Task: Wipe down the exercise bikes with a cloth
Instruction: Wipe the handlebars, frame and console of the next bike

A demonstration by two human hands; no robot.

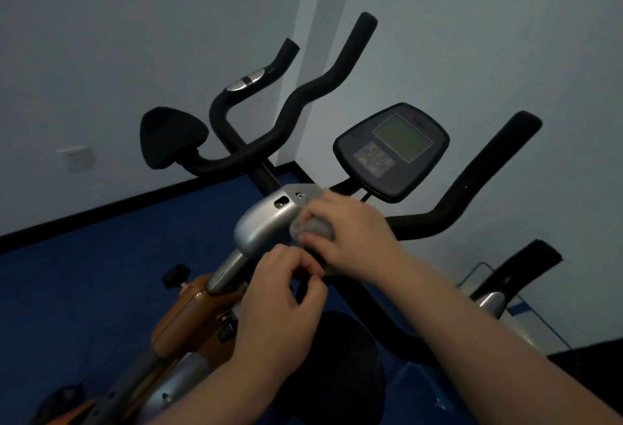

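Grey cloth (315, 227) bunched against silver bike housing (266, 222), right hand (350, 239) clenched on it, left hand (286, 293) pinching its lower edge, cloth mostly hidden

console (392, 151) behind housing (266, 222) | cloth (315, 229) on housing, right | saddle (332, 367) before housing

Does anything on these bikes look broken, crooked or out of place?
Nothing stands out. The near bike's console sits on its post with its screen blank, and the black handlebars look whole. Both hands, left hand and right hand, hold a grey cloth against the silver housing.
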